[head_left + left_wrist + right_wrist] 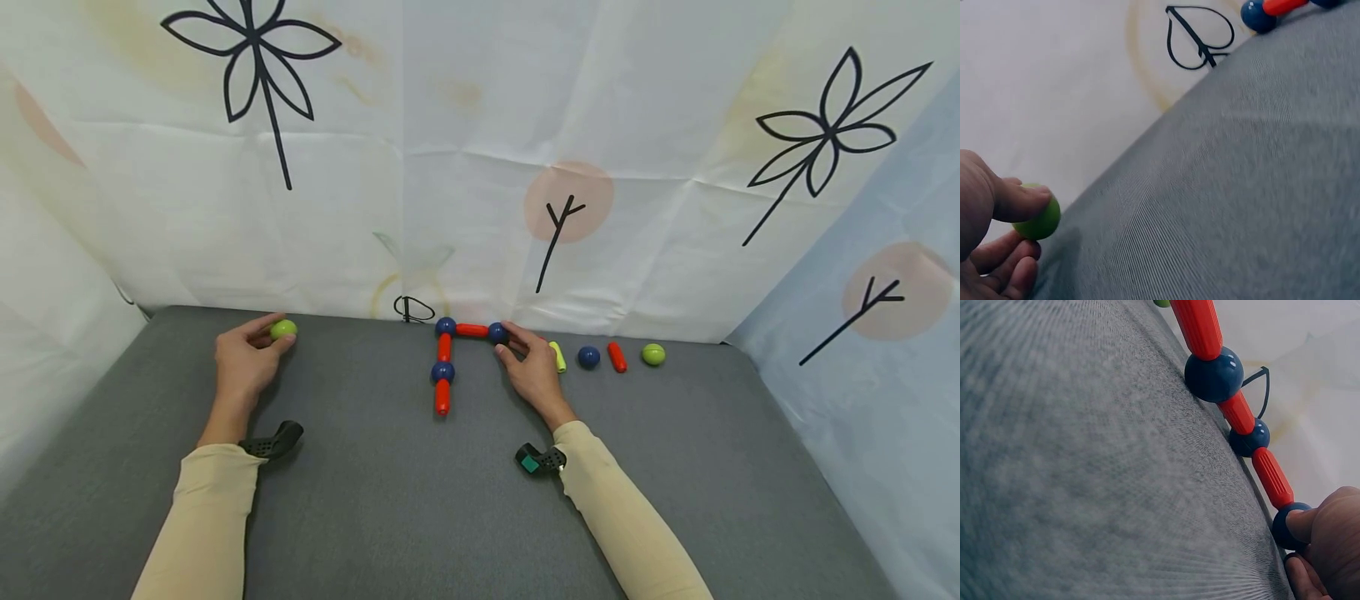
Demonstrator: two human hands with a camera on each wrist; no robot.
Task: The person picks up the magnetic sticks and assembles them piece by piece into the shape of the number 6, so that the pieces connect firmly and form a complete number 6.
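Observation:
My left hand [246, 363] pinches a green ball [285, 328] between thumb and fingers at the table's far left; the left wrist view shows the thumb laid over the green ball [1047, 221]. Toward the middle lies an L-shaped chain of blue balls and red ribbed rods. One blue ball [446, 326] forms its corner, another blue ball [443, 371] sits partway down, and a red rod [442, 398] ends the near arm. My right hand [537, 372] pinches the blue ball [497, 332] at the right end, joined to a red rod [472, 331].
Right of my right hand, a yellow-green rod [557, 357] is partly hidden by it. A loose blue ball [588, 357], a red rod [617, 357] and a green ball [653, 354] follow in a row. A patterned white cloth [465, 242] hangs behind the grey table [390, 500].

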